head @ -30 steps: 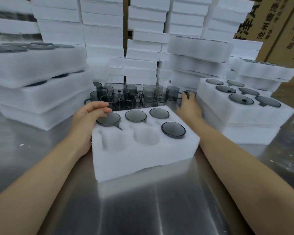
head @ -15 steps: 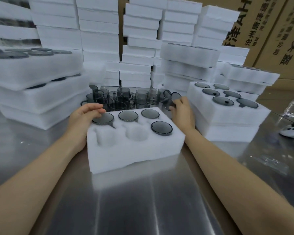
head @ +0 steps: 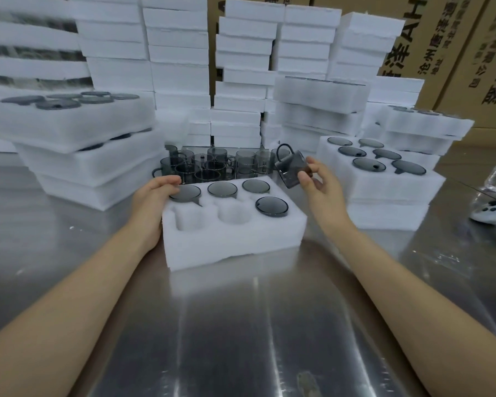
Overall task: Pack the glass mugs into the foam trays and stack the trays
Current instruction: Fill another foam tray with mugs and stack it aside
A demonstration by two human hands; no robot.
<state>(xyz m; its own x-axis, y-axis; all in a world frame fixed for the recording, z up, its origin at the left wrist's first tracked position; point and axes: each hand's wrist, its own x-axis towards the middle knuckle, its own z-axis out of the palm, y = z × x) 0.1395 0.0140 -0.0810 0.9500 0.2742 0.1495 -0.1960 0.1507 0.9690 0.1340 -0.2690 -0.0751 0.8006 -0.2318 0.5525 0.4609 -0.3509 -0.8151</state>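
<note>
A white foam tray (head: 232,245) lies in front of me on the steel table. Several smoky grey glass mugs sit upside down in its pockets, one at the near right (head: 271,206); two near pockets are empty (head: 188,220). My left hand (head: 152,200) rests on the tray's left end, fingers curled over the far-left mug (head: 186,193). My right hand (head: 318,181) holds a tilted grey mug (head: 292,169) in the air above the tray's right far corner, pinched between thumb and fingers. Behind the tray stands a cluster of loose mugs (head: 212,166).
Packed trays are stacked at the left (head: 78,144) and at the right (head: 384,179). Tall stacks of foam pieces (head: 178,67) and cardboard boxes (head: 447,53) fill the back. A white controller (head: 490,214) and clear plastic lie at the right edge. The steel table (head: 241,325) stretches toward me.
My right hand has lifted a mug out of the loose cluster and raised it, tilted, above the tray's right corner. My left hand stays on the tray's left end.
</note>
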